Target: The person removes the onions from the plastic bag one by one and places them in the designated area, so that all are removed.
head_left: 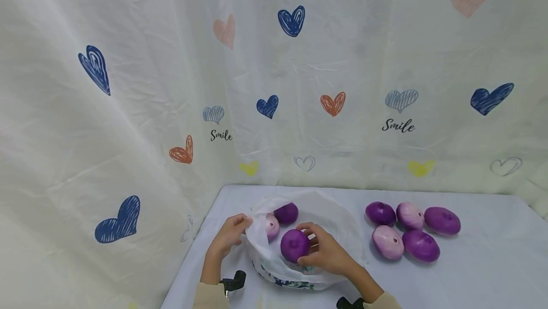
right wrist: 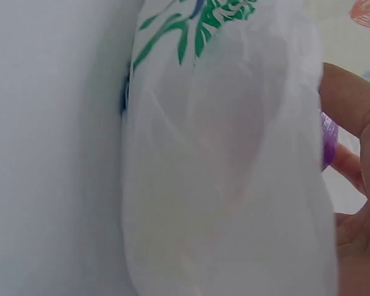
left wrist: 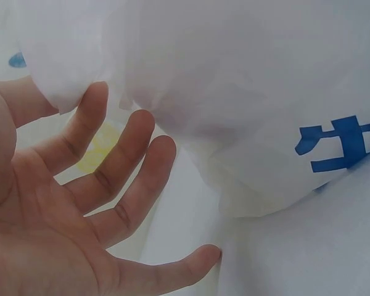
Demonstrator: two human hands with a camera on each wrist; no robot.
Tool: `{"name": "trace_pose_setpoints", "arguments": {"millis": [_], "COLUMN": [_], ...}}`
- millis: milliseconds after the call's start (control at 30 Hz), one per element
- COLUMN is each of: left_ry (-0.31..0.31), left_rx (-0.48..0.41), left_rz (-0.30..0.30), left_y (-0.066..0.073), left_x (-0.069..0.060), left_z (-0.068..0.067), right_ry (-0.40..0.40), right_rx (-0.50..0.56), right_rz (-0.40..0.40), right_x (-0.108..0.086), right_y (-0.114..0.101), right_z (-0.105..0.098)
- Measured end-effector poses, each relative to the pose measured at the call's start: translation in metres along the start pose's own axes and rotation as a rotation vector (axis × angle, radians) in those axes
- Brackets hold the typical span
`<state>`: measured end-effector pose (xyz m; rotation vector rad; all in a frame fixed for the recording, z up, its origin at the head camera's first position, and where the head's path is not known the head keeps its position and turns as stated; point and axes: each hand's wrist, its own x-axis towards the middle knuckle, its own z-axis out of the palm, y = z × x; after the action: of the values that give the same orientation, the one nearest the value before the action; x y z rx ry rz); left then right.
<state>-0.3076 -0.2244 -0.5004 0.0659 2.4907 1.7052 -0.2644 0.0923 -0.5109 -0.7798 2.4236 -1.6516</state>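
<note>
A white plastic bag (head_left: 257,234) with blue and green print lies with its mouth spread wide. At its left rim my left hand (head_left: 229,236) pinches the plastic between thumb and index finger; in the left wrist view the other fingers (left wrist: 149,182) are spread apart. My right hand (head_left: 328,252) grips a dark purple onion (head_left: 295,245) over the bag's mouth. Inside the bag, toward its left side, sit a pale pink onion (head_left: 272,226) and another dark purple onion (head_left: 286,213). The bag's wall (right wrist: 234,172) hides most of the gripped onion in the right wrist view.
Several dark purple and pale pink onions (head_left: 421,246) lie clustered on the white-covered table (head_left: 484,261) to the bag's right. Behind the table hangs a white curtain (head_left: 359,61) printed with hearts. Black wrist devices (head_left: 233,281) sit near both sleeves.
</note>
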Motion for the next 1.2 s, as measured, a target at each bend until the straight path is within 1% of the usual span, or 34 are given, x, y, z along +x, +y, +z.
{"name": "trace_pose_setpoints", "arguments": {"millis": [233, 433, 600, 733, 933, 1033, 1200], "left_ry": [-0.002, -0.004, -0.004, -0.001, 0.002, 0.003, 0.007], "left_rx": [-0.003, 0.006, 0.01, 0.015, 0.021, 0.019, 0.018], "left_rz": [-0.002, -0.005, -0.006, 0.0, 0.0, 0.004, 0.005], "left_y": [-0.001, -0.002, -0.002, -0.002, -0.001, -0.001, -0.001], "left_x": [0.001, 0.001, 0.002, 0.0, -0.001, -0.001, -0.001], "left_z": [-0.001, -0.001, -0.002, -0.001, 0.0, 0.0, 0.001], "right_ry": [0.028, 0.072, 0.103, 0.123, 0.194, 0.217, 0.236], "right_rx": [-0.009, -0.049, -0.053, -0.053, -0.093, -0.1, -0.095], "right_rz": [-0.015, -0.049, -0.098, -0.122, -0.19, -0.189, -0.161], "right_x": [-0.014, -0.027, -0.034, -0.041, -0.052, -0.059, -0.071], "right_y": [-0.002, 0.002, -0.001, -0.005, -0.008, -0.008, -0.005], "right_z": [-0.018, -0.032, -0.043, -0.051, -0.065, -0.072, -0.086]}}
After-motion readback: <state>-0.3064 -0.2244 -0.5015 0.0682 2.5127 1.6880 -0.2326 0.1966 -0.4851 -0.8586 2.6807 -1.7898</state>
